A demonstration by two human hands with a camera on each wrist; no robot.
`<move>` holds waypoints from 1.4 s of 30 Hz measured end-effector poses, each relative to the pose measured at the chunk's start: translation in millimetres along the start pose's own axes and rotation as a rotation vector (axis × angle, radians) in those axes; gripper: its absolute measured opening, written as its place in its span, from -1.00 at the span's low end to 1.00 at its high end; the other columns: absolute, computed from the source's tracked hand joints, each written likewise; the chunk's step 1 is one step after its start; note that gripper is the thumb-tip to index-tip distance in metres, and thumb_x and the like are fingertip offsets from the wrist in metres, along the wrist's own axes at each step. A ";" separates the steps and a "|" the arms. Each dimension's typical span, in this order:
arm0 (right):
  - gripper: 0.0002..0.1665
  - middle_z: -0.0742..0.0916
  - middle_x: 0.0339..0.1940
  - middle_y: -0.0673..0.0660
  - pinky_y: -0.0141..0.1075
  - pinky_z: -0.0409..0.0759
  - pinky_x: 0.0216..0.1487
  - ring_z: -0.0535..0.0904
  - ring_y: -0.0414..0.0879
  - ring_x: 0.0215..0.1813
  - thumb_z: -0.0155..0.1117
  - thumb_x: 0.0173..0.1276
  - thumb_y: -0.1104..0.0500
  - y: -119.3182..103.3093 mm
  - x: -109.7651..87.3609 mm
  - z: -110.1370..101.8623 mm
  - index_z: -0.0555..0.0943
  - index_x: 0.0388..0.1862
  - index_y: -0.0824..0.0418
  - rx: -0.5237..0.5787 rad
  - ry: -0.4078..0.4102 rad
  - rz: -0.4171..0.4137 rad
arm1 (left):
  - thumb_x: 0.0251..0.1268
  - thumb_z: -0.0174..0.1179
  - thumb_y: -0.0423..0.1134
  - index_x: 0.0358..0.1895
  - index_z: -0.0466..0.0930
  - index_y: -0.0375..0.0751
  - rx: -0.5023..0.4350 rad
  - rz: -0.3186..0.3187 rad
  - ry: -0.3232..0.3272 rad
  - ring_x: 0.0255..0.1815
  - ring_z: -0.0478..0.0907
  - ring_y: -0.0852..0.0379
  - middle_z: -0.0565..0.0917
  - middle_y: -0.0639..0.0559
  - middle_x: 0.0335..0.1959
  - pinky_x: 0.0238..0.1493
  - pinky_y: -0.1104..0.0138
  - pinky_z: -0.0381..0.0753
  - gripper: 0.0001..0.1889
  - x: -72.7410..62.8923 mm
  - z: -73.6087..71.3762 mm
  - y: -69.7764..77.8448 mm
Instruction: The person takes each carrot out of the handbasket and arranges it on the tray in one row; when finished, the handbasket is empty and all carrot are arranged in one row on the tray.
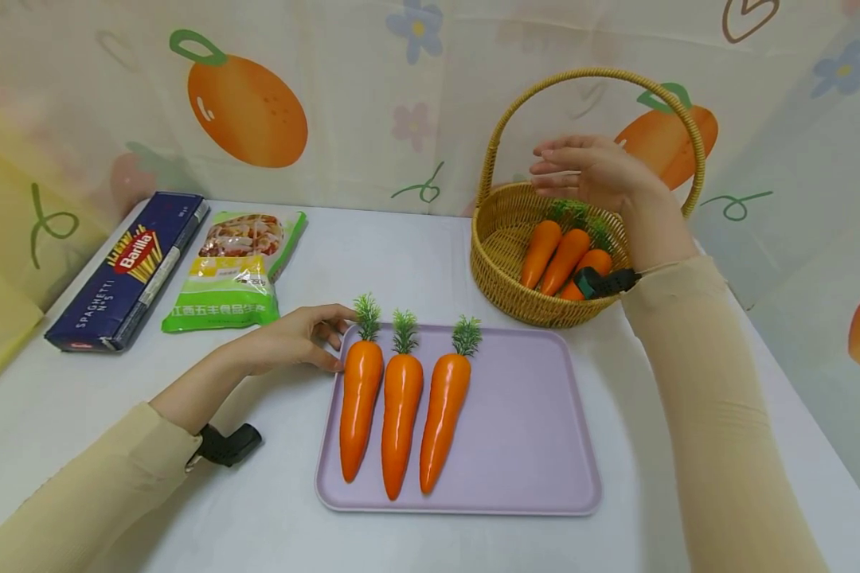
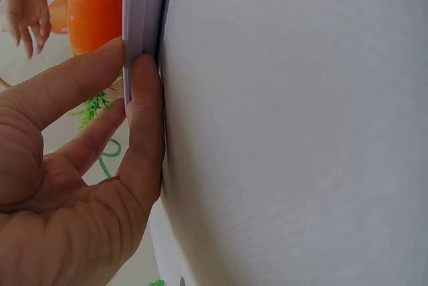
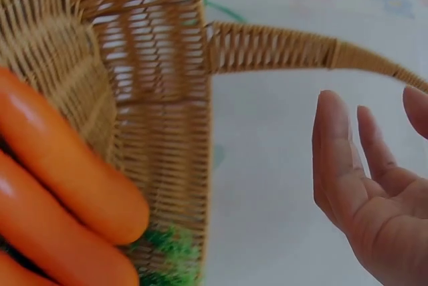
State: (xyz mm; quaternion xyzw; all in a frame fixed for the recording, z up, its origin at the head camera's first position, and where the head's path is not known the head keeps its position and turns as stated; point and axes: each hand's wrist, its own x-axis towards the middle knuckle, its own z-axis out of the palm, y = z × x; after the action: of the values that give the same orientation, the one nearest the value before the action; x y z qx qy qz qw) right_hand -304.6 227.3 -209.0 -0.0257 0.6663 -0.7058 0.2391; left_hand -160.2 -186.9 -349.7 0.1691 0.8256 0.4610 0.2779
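At its upper left corner, my left hand [image 1: 297,341] pinches the rim of a lilac tray [image 1: 523,422], thumb on one side and fingers on the other in the left wrist view. Three toy carrots with green tops lie side by side on the tray's left half; the leftmost carrot [image 1: 361,410] is closest to that hand. Over the wicker basket [image 1: 498,274], my right hand [image 1: 595,171] is raised with relaxed fingers and holds nothing. Inside the basket are three carrots [image 3: 67,159], partly hidden in the head view by the wrist camera.
A blue spaghetti box [image 1: 132,270] and a green food packet [image 1: 232,270] lie on the white table at the left. The basket's tall handle [image 1: 595,73] arches around my right hand. A patterned cloth [image 1: 358,103] hangs behind the table.
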 end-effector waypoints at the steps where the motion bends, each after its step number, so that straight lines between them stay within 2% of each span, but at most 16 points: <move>1: -0.64 0.70 -0.11 0.15 -0.28 0.71 -0.08 0.70 -0.04 -0.11 0.23 0.41 0.21 1.0 2.1 -1.9 0.46 0.14 0.23 -0.005 0.009 0.013 | 0.09 0.36 -0.37 0.38 0.32 -0.28 -0.001 -0.001 0.001 -0.04 0.43 -0.01 0.41 -0.26 0.14 -0.13 0.39 0.53 -0.28 0.0 0.0 0.1; 10: -0.52 0.62 -0.09 0.06 -0.31 0.70 -0.04 0.65 -0.10 -0.12 0.20 0.43 0.18 16.4 18.4 -15.9 0.34 0.26 0.22 -0.070 0.088 0.120 | 0.10 0.35 -0.37 0.38 0.32 -0.27 -0.003 -0.004 -0.003 -0.02 0.42 -0.02 0.39 -0.25 0.14 -0.12 0.39 0.53 -0.29 0.8 0.4 -1.5; 12: -0.57 0.58 -0.06 0.08 -0.32 0.70 -0.04 0.63 -0.11 -0.11 0.18 0.43 0.17 20.0 20.8 -18.6 0.35 0.22 0.21 -0.090 0.102 0.128 | 0.10 0.35 -0.37 0.38 0.32 -0.27 -0.005 -0.005 -0.004 -0.01 0.42 -0.02 0.39 -0.25 0.15 -0.11 0.39 0.54 -0.29 1.2 0.5 -1.9; 17: -0.58 0.52 -0.01 0.07 -0.36 0.68 -0.02 0.63 -0.16 -0.15 0.12 0.48 0.12 26.1 24.4 -23.4 0.35 0.24 0.20 -0.193 0.121 0.138 | 0.10 0.35 -0.37 0.38 0.32 -0.27 -0.007 -0.006 -0.004 -0.01 0.42 -0.02 0.38 -0.25 0.15 -0.10 0.39 0.54 -0.29 1.4 0.5 -3.0; 24: -0.37 0.45 0.08 0.05 -0.36 0.58 0.20 0.56 -0.22 -0.06 0.02 0.53 0.03 31.7 27.3 -28.0 0.19 0.46 0.24 -0.411 0.140 0.169 | 0.09 0.36 -0.37 0.38 0.31 -0.28 -0.003 0.000 -0.004 0.00 0.42 -0.02 0.38 -0.25 0.14 -0.10 0.39 0.54 -0.28 1.6 0.1 -3.5; 28: -0.37 0.49 -0.02 0.04 -0.36 0.60 0.17 0.55 -0.21 -0.08 -0.01 0.54 0.05 36.2 27.4 -31.4 0.19 0.46 0.32 -0.526 0.138 0.175 | 0.09 0.35 -0.37 0.38 0.32 -0.28 -0.001 0.002 -0.002 -0.01 0.42 -0.02 0.39 -0.25 0.14 -0.10 0.40 0.53 -0.28 1.5 -0.4 -3.6; 32: -0.43 0.51 -0.15 0.04 -0.38 0.64 0.06 0.62 -0.23 -0.19 0.00 0.54 0.07 39.3 27.6 -33.0 0.25 0.39 0.35 -0.566 0.133 0.186 | 0.09 0.35 -0.38 0.37 0.32 -0.28 -0.005 0.002 -0.002 -0.02 0.42 -0.01 0.39 -0.24 0.13 -0.12 0.40 0.53 -0.29 1.2 -0.6 -3.9; 34: -0.41 0.51 -0.16 0.04 -0.39 0.64 0.04 0.63 -0.25 -0.22 -0.02 0.55 0.08 40.0 28.0 -32.6 0.24 0.42 0.37 -0.591 0.123 0.193 | 0.08 0.36 -0.38 0.37 0.33 -0.28 -0.007 0.001 -0.003 -0.03 0.42 -0.01 0.39 -0.24 0.12 -0.12 0.40 0.54 -0.29 1.2 -0.6 -4.0; 39: -0.33 0.52 -0.28 0.00 -0.42 0.63 -0.03 0.59 -0.28 -0.31 0.00 0.54 0.07 40.8 29.1 -29.1 0.19 0.47 0.41 -0.666 0.103 0.217 | 0.08 0.36 -0.38 0.37 0.33 -0.28 -0.003 -0.001 -0.002 -0.03 0.42 -0.01 0.39 -0.24 0.11 -0.12 0.40 0.53 -0.29 1.3 -0.5 -4.2; 42: -0.35 0.52 -0.35 -0.03 -0.44 0.63 -0.08 0.57 -0.28 -0.34 0.03 0.52 0.07 42.2 30.1 -27.3 0.23 0.44 0.41 -0.691 0.112 0.226 | 0.08 0.36 -0.38 0.37 0.33 -0.28 -0.003 -0.002 0.000 -0.03 0.42 -0.01 0.39 -0.24 0.10 -0.13 0.40 0.53 -0.29 1.2 -0.4 -4.3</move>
State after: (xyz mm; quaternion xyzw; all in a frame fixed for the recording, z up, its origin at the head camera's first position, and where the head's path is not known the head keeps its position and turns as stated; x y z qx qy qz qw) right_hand -328.1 241.5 -260.7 0.0073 0.8760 -0.4087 0.2560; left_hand -161.5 -188.8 -353.6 0.1680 0.8252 0.4618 0.2785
